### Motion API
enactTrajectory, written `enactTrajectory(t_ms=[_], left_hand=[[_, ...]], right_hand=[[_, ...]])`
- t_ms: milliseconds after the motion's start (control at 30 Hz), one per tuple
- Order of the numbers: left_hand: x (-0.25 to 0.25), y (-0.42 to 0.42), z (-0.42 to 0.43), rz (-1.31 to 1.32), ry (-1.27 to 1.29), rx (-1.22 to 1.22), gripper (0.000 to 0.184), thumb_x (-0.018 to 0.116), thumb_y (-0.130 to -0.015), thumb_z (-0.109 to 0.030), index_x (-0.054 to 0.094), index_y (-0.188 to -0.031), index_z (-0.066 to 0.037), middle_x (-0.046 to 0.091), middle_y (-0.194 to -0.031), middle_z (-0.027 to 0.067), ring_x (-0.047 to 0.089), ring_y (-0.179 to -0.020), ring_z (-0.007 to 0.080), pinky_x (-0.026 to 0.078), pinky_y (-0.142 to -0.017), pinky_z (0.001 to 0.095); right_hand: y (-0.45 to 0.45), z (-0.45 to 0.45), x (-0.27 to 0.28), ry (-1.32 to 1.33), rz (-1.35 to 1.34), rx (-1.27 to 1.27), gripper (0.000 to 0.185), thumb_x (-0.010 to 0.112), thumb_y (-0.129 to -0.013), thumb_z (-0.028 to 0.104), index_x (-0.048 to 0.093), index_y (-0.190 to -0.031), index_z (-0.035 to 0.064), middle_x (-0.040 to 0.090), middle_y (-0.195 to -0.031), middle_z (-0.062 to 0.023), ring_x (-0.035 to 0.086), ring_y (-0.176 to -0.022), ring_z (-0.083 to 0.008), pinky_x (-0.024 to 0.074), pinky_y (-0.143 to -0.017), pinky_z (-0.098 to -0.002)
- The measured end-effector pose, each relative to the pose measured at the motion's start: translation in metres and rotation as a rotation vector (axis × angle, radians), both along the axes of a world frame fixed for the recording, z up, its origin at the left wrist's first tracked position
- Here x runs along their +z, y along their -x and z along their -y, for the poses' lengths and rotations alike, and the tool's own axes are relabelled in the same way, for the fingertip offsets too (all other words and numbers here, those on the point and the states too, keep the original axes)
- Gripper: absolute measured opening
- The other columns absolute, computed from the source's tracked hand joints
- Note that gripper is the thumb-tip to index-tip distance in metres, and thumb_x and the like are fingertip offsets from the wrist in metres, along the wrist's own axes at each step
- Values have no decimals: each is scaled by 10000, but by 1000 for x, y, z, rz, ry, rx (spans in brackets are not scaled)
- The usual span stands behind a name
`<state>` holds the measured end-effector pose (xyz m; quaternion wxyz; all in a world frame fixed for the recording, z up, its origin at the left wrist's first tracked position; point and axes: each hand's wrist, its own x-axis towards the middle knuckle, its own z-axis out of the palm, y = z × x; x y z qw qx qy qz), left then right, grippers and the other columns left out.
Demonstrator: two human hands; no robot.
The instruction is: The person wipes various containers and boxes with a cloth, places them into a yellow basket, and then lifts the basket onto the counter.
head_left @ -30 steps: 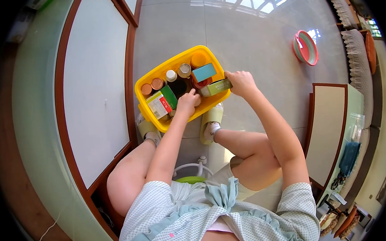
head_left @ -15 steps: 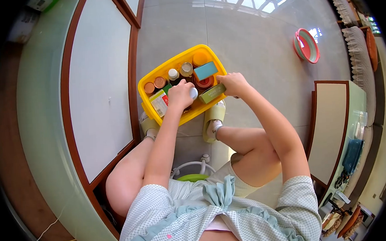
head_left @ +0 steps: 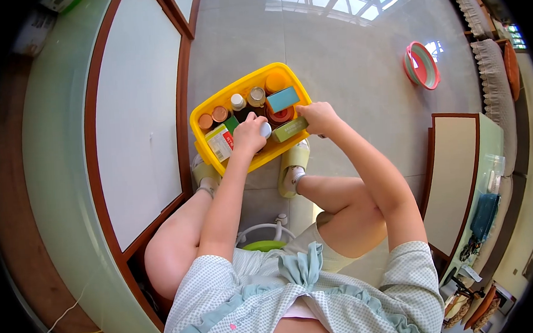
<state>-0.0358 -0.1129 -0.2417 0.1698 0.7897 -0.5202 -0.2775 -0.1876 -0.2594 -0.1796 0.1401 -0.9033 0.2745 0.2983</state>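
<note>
A yellow plastic bin [head_left: 245,78] packed with bottles and boxes sits on the floor between my feet. My left hand [head_left: 250,135] reaches inside, fingers closed around a white-capped bottle [head_left: 266,130] whose body is mostly hidden. My right hand [head_left: 319,118] grips the bin's right rim, thumb towards the inside. Close to that thumb lies an olive-green box [head_left: 290,129], tilted, with a blue box [head_left: 283,98] above it. Left of my left hand is a white, red and yellow-green box [head_left: 220,143]. Behind stand a white-topped bottle [head_left: 238,101] and a clear-topped jar [head_left: 256,96].
White cabinet doors with brown frames [head_left: 137,113] run close along the left. A pink and green basin [head_left: 421,65] rests on the floor at upper right. A low cabinet [head_left: 454,181] stands on the right. Below me is a green-seated stool [head_left: 264,245].
The view has shifted very slightly. Both hands keep their places at the bin, and the contents look almost unchanged.
</note>
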Motion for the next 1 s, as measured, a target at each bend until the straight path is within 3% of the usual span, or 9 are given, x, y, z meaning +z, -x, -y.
enactTrajectory(t_ms=[333,633,1000], left_hand=[[-3,0,2,-180,99,12,391,676,-638,-100,603,-1021,-126,543,-1017,86,588,-906,314,488,-792,392],[-14,5,6,-286,165,34,360,693,-653,-106,591,-998,-119,515,-1025,90,582,-916,318,491,-809,386],[-52,14,-4,-293,115,27,448,724,-648,-139,540,-1054,-100,478,-1036,116,566,-939,331,482,-804,405]], right_hand=[[1,13,18,78,-76,1,341,668,-699,145,569,-1024,176,656,-826,-50,644,-789,-253,503,-637,-362],[6,23,49,0,-61,-85,362,629,-700,51,579,-1036,176,656,-821,-40,635,-807,-237,491,-644,-355],[7,25,61,-85,-7,-143,420,586,-642,-21,591,-1028,144,641,-692,-66,627,-678,-251,485,-581,-359]])
